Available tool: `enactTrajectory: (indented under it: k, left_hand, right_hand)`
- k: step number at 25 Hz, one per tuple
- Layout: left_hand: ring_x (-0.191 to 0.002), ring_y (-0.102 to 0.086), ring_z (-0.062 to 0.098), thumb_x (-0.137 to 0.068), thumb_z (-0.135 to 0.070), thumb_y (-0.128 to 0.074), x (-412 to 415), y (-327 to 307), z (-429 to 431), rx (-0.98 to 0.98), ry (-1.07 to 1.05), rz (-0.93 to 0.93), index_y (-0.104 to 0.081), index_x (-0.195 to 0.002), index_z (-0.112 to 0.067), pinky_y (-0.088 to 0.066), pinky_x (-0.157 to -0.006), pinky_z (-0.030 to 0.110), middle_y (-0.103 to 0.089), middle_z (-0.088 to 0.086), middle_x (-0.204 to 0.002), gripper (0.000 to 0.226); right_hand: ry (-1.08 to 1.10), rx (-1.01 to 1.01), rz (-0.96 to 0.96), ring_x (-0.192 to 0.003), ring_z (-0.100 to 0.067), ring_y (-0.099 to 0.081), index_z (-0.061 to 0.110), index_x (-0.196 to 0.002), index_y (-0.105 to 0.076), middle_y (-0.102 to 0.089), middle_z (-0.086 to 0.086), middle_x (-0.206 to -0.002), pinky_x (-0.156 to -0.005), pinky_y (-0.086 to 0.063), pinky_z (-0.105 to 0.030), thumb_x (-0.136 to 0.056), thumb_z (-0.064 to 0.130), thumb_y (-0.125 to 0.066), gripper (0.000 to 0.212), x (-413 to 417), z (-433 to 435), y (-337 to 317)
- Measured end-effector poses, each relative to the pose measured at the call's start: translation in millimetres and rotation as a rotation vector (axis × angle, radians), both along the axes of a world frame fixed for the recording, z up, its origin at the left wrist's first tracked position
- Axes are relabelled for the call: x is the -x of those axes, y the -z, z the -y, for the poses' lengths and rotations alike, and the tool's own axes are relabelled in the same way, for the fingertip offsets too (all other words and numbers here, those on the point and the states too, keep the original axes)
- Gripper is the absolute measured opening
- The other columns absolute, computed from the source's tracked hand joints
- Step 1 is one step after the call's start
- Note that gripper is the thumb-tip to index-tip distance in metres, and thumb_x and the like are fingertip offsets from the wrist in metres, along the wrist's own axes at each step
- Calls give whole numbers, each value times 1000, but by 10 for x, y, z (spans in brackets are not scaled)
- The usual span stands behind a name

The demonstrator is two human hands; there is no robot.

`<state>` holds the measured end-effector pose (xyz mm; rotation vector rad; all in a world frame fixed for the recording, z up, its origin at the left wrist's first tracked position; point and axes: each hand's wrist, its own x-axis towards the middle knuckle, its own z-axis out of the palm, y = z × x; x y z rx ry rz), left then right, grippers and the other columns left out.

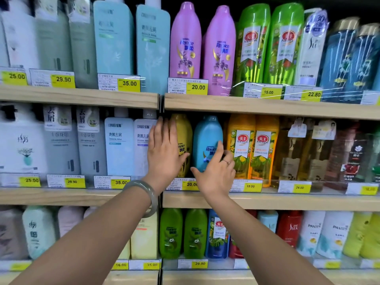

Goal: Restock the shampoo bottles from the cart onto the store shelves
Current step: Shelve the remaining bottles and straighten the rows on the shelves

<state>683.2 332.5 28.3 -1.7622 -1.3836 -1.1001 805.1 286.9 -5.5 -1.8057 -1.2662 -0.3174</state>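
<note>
A blue Rejoice shampoo bottle (206,138) stands upright on the middle shelf (287,200), beside a yellow Rejoice bottle (184,138) to its left. My right hand (216,171) grips the blue bottle's lower front, thumb on its left side and fingers curled over its right. My left hand (164,149), wearing a pale green bangle, lies flat with spread fingers against the yellow bottle's left front. The cart is out of view.
Orange bottles (253,149) crowd the blue bottle's right side, white pump bottles (131,145) sit left of the yellow one. The upper shelf board (267,106) hangs just above the bottle caps. Price tags line the shelf edge; green bottles (183,233) fill the shelf below.
</note>
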Motion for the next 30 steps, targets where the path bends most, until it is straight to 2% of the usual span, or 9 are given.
enactTrajectory:
  k: [5, 11, 16, 18, 21, 23, 28, 30]
  left_hand:
    - [-142, -19, 23, -67, -56, -72, 78, 7, -48, 6, 27, -21, -26, -147, -10, -2, -116, 42, -38, 8, -147, 103]
    - [-144, -12, 19, -75, -65, -58, 190, -6, -88, -9, 15, -129, -23, -148, -9, 5, -116, 42, -32, 7, -153, 99]
    - [-144, -15, 19, -76, -71, -38, 258, -16, -92, 4, 74, -130, -20, -149, -11, 5, -117, 39, -33, 6, -152, 97]
    - [-145, -11, 18, -77, -74, -35, 311, -25, -109, 8, 95, -151, -18, -149, -11, 6, -117, 38, -30, 5, -154, 97]
    - [-146, -9, 18, -82, -73, -30, 399, -41, -136, -42, 30, -241, -16, -150, -11, 1, -118, 40, -29, 5, -155, 94]
    - [-145, -12, 18, -85, -71, -28, 434, -51, -153, -95, -20, -301, -16, -150, -9, -5, -118, 41, -31, 6, -153, 90]
    - [-144, -17, 19, -87, -70, -31, 436, -26, -192, -191, -86, -344, -21, -149, -8, -11, -117, 42, -35, 6, -152, 89]
    - [-143, -19, 19, -85, -71, -33, 449, -16, -207, -207, -83, -355, -23, -149, -8, -13, -117, 42, -36, 6, -151, 89]
  right_hand:
    - [-8, -25, -45, -127, -31, -37, 22, -149, -8, -30, -14, -144, -103, -36, -39, -72, 42, -77, 105, 4, -35, -8]
    - [5, -28, -42, -127, -29, -37, 25, -149, -7, -32, -11, -144, -101, -35, -39, -75, 39, -74, 100, -5, -32, -9]
    - [31, -18, -51, -125, -29, -38, 27, -148, -9, -32, -12, -143, -103, -32, -39, -74, 40, -75, 100, 7, -15, -29]
    - [55, -58, 8, -125, -29, -37, 25, -148, -14, -31, -11, -144, -102, -32, -39, -74, 41, -75, 98, 39, 5, -26]
    - [6, -177, 196, -116, -30, -41, 24, -145, -28, -40, -10, -132, -95, -36, -39, -78, 38, -70, 80, 107, 20, -60]
    - [-74, -173, 267, -110, -29, -42, 24, -142, -36, -44, -9, -123, -91, -36, -39, -83, 34, -63, 65, 152, 12, -98]
    - [-145, -18, 218, -116, -27, -35, 16, -147, -27, -38, -8, -126, -99, -32, -37, -86, 37, -55, 70, 263, -61, -180]
    - [-153, 17, 162, -119, -28, -34, 13, -145, -30, -37, -8, -127, -101, -31, -37, -87, 38, -53, 68, 322, -75, -229]
